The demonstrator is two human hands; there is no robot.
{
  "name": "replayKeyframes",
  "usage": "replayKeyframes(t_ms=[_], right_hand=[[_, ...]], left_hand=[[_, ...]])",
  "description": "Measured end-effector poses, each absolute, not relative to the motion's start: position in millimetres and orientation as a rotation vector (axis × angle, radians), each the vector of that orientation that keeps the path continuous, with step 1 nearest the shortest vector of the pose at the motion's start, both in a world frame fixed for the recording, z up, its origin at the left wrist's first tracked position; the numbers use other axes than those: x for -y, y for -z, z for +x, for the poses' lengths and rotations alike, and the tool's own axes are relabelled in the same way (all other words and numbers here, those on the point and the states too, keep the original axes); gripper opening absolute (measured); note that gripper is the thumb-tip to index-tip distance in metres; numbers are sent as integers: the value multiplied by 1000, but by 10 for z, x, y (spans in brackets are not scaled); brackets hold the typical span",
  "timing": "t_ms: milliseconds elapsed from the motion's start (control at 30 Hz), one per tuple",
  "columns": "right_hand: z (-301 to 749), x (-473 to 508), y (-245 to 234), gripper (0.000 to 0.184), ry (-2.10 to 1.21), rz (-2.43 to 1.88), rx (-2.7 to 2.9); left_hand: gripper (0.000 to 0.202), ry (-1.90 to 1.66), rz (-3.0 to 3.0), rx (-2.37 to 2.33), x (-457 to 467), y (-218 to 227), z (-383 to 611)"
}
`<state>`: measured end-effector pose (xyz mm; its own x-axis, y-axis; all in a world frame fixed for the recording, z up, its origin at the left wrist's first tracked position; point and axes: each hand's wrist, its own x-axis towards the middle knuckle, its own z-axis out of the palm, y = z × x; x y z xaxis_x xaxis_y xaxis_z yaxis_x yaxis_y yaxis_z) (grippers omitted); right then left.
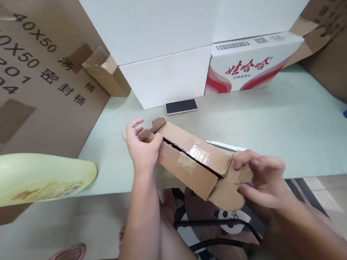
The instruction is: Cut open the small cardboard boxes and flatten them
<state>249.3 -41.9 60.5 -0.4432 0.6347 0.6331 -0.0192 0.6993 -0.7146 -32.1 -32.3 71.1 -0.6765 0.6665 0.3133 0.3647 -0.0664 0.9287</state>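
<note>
A small brown cardboard box (189,160) is held tilted over the front edge of the table, a long dark slit running along its upper face. Clear tape lies across that slit. My left hand (142,149) grips the box's far left end, thumb on top, beside some torn flaps. At the near right end, my right hand (260,176) has a loose flap between thumb and fingers. A white pen-like cutter (225,146) rests on the table just behind the box, close to my right fingers.
A phone (181,106) lies before white boxes (167,76). To their right stands a red-and-white printed carton (246,73). Large cardboard (42,74) and a yellow bottle (42,177) take up the left. Another small carton (109,73) leans at the back left.
</note>
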Motion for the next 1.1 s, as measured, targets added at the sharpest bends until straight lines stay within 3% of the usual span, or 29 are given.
replayKeyframes(t_ms=[167, 267, 433, 533, 733, 933, 1100], right_hand=[[2531, 370, -557, 16, -546, -480, 2101], [2563, 351, -513, 14, -439, -488, 2113], [2599, 382, -510, 13, -403, -532, 2145], [2611, 410, -586, 2, -595, -537, 2176], [2668, 440, -739, 42, -791, -481, 2328], [2718, 472, -751, 43, -566, -522, 2511], [2739, 427, -606, 69, -439, -710, 2382]], left_hand=[[45, -2199, 989, -1460, 255, -696, -330], [34, -2295, 916, -1205, 218, -691, -327], [27, -2291, 1045, -1262, 201, -645, -355], [29, -2276, 1086, -1280, 207, -582, -395], [33, -2224, 1025, -1161, 227, -501, -434], [32, -2127, 1005, -1142, 261, -468, -482], [33, -2136, 1029, -1116, 263, -452, -481]])
